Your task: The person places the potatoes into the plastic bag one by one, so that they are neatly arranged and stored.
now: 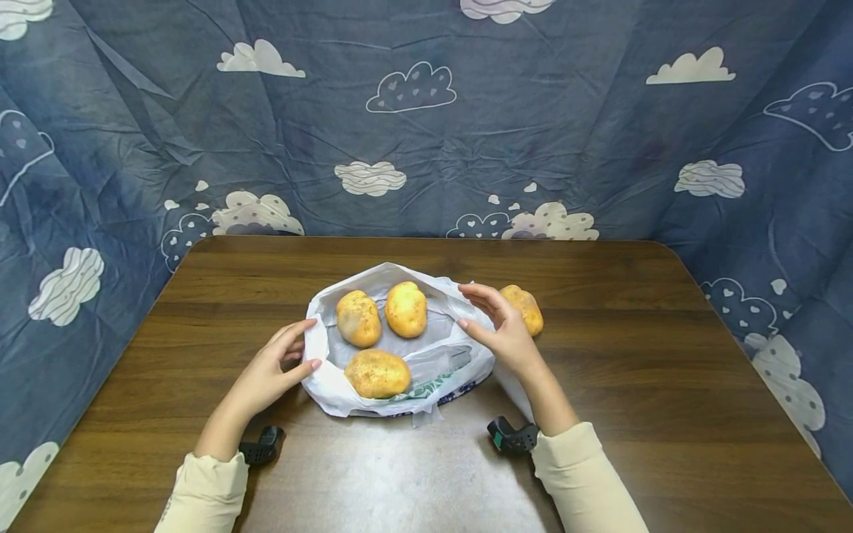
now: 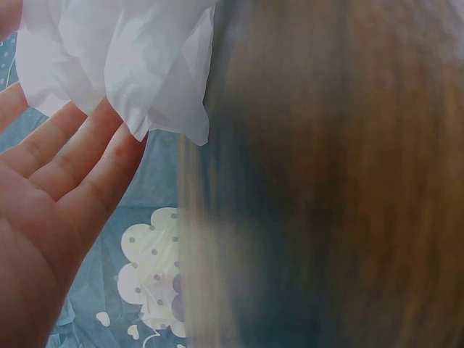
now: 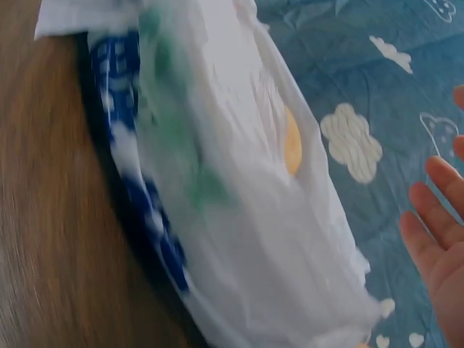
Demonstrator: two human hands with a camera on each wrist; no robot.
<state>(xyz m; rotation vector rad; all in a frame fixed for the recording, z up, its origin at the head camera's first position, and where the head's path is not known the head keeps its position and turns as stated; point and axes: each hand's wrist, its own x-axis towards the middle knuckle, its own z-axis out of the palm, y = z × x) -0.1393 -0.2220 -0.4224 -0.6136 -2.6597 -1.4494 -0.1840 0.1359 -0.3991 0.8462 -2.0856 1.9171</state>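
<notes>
A white plastic bag (image 1: 436, 363) lies on the table with its mouth spread wide. Three potatoes (image 1: 378, 374) show inside it. At the bag's left rim is my left hand (image 1: 269, 374), thumb and fingers apart; in the left wrist view its fairly straight fingers (image 2: 94, 163) touch the white plastic. My right hand (image 1: 503, 333) is by the right rim with its fingers spread. Seen from the right wrist, those fingers (image 3: 435, 225) stand apart from the bag's side (image 3: 254, 217), which bears green and blue print. Another potato (image 1: 524, 309) sits outside the bag, just beyond my right hand.
The brown wooden table (image 1: 633, 370) extends to both sides of the bag. Behind it hangs a blue cloth (image 1: 413, 141) with white clouds. Black wrist devices (image 1: 513, 435) are worn on both wrists, near the cream sleeves.
</notes>
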